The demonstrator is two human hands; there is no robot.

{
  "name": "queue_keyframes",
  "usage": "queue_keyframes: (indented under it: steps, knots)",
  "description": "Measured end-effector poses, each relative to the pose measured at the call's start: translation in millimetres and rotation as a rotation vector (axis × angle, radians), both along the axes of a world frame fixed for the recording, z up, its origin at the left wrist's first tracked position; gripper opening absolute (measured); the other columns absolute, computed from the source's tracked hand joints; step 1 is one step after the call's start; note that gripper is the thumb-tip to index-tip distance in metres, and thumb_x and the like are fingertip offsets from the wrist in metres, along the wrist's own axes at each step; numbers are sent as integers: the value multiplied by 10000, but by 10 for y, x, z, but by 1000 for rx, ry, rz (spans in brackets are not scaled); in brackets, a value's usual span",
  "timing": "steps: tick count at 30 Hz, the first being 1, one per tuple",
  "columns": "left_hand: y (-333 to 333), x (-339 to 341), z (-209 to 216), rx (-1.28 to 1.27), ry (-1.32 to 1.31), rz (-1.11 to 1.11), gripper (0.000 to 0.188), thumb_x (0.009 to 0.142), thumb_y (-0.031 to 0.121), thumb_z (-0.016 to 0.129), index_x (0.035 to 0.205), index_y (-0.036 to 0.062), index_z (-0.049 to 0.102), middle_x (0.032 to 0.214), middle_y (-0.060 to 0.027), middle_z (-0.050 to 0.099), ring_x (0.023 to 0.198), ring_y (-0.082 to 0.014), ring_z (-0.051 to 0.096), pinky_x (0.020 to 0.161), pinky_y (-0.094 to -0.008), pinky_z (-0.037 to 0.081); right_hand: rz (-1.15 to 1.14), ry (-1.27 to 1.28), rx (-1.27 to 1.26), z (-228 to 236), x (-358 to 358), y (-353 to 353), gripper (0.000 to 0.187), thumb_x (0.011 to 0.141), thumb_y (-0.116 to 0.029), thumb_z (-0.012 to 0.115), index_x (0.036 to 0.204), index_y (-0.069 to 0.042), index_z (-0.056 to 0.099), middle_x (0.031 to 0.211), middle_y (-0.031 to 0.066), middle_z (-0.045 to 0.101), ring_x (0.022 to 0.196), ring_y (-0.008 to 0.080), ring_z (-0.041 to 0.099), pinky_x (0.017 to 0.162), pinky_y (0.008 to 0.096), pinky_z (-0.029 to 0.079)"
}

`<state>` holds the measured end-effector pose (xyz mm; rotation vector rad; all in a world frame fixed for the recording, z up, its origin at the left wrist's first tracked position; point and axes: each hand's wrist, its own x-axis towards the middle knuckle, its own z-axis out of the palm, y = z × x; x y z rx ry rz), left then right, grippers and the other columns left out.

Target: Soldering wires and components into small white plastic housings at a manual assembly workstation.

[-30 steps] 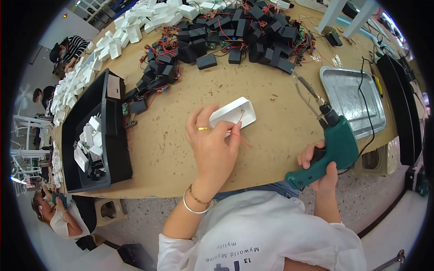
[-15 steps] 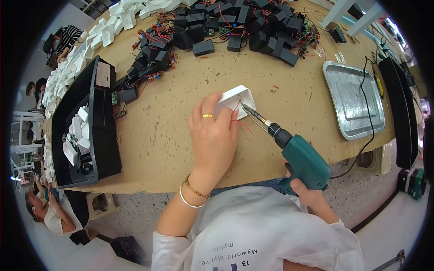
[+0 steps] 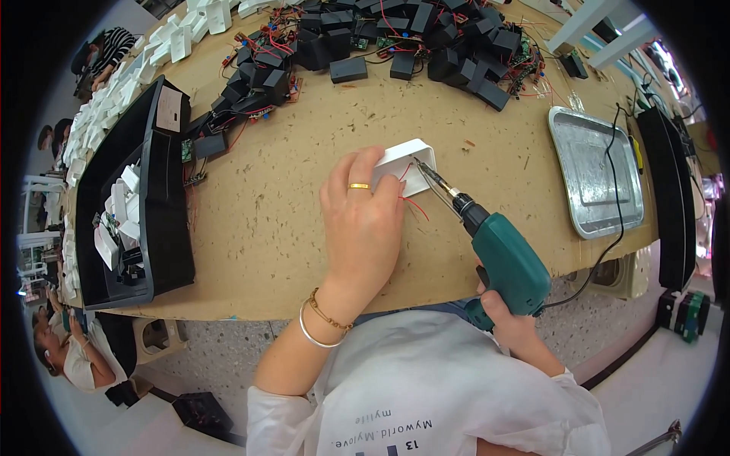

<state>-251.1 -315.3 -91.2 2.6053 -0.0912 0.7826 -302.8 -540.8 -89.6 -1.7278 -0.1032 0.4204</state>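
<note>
My left hand [image 3: 363,216] grips a white plastic case [image 3: 417,150] with an open hollow side, tilted over the table. A thin red wire [image 3: 414,205] comes out by my thumb, and its other part runs into the case. My right hand [image 3: 511,315] is wrapped round the handle of a green soldering gun [image 3: 511,262]. The gun's metal tip reaches inside the case near its far wall, close to the red wire; whether it touches cannot be made out.
Black boxes [image 3: 348,71] with circuit boards and wires are heaped at the back. White cases pile up at far left. A black bin [image 3: 171,205] holds white parts. At right lie a metal tray [image 3: 604,175], a black cord [image 3: 614,152] across it, and a yellow-handled tool [image 3: 637,154].
The case, my left hand and the gun's tip have shifted slightly right in the picture. The background has shifted too. Both grips stay the same.
</note>
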Motion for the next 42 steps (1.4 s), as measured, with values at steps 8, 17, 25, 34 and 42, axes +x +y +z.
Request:
queue_keyframes:
  steps: [8,17,25,34,42]
  knots:
    - [3,8,-25,-3,1,6,100,714,36,651,788,-1,595,1152,-137,525,1088,-333,474,858,-447,396,-29,15,27,-37,-7,-24,575,823,-324,665,1265,-9,478,1146,65,558,852,123,509,749,270,441]
    - [-2,8,-29,5,8,13,94,717,43,642,778,-6,589,1156,-136,522,1088,-333,471,853,-443,396,-125,-118,128,28,25,112,180,794,-153,703,841,-20,591,708,14,575,621,111,510,580,258,424]
    - [-1,13,-36,16,6,12,86,724,43,629,780,-7,587,1157,-136,520,1089,-330,469,850,-441,395,-89,-137,52,14,34,96,199,794,-174,700,832,-12,592,694,29,583,598,121,515,561,267,425]
    - [-6,18,-31,-11,-3,35,101,735,38,676,790,-6,602,1124,-116,549,1036,-342,496,877,-429,407,-16,-50,-23,32,13,31,365,844,-246,636,1088,12,551,905,46,568,804,120,513,730,266,425]
    - [0,20,-44,8,2,18,87,738,40,619,805,-11,601,1147,-130,523,1083,-321,474,852,-433,393,3,-72,-64,45,20,29,387,847,-245,640,1123,8,541,943,46,568,804,121,513,735,271,427]
